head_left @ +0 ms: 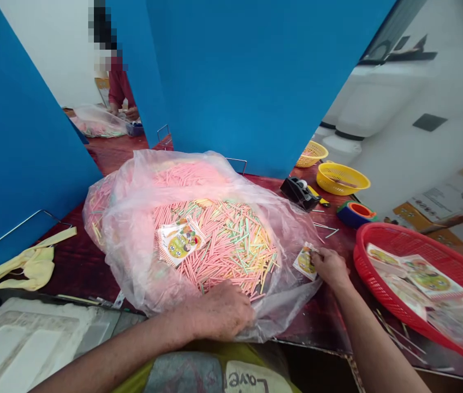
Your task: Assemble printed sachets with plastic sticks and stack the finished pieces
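A large clear plastic bag lies open on the dark red table, full of thin pink, green and yellow sticks. One printed packet rests on top of the sticks. My left hand is at the bag's near edge, its fingers curled down by the sticks; what they hold, if anything, is hidden. To the right of the bag, my right hand pinches a small printed packet by its edge. A red basket with several printed packets stands right of that hand.
Blue partitions rise behind the bag. At the back right are yellow baskets, a black tape dispenser and tape rolls. Yellow gloves lie left. Beyond a partition, a person sits near another bag.
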`<move>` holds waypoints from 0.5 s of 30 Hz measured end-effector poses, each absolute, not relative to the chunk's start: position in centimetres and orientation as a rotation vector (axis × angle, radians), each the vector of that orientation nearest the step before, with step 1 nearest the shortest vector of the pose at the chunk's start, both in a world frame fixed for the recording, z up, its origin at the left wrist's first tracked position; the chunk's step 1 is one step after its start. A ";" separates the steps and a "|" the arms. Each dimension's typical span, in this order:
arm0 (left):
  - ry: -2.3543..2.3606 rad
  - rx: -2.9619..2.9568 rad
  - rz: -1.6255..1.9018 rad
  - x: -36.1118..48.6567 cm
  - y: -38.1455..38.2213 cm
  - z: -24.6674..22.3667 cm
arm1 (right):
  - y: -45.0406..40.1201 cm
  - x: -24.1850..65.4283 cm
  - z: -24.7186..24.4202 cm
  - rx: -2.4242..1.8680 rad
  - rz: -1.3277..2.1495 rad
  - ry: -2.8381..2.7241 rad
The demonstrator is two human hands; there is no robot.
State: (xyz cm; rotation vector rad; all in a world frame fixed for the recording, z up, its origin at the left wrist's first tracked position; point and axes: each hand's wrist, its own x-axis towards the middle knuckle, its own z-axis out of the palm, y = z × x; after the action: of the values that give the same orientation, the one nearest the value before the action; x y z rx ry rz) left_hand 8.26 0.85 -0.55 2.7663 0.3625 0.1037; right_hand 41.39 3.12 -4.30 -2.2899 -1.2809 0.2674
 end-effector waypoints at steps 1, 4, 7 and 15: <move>0.316 2.793 0.074 8.4 0.9 -0.8 | 3.1 41.5 -4.5 -2.324 0.243 -1.291; 0.246 2.808 0.091 8.4 0.9 -1.1 | 2.7 41.0 -5.1 -2.408 0.171 -1.319; 0.296 2.762 0.163 8.0 1.0 -0.5 | 2.1 39.4 -4.4 -2.406 -0.101 -1.360; 0.571 2.645 0.279 7.3 1.5 1.4 | 4.9 33.0 -2.4 -1.623 -0.040 -2.590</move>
State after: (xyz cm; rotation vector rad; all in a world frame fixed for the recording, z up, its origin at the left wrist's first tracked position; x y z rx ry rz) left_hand 7.33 1.51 1.39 2.6446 0.5709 0.2795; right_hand 33.02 4.93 -2.37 -1.6226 -2.5903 -0.0401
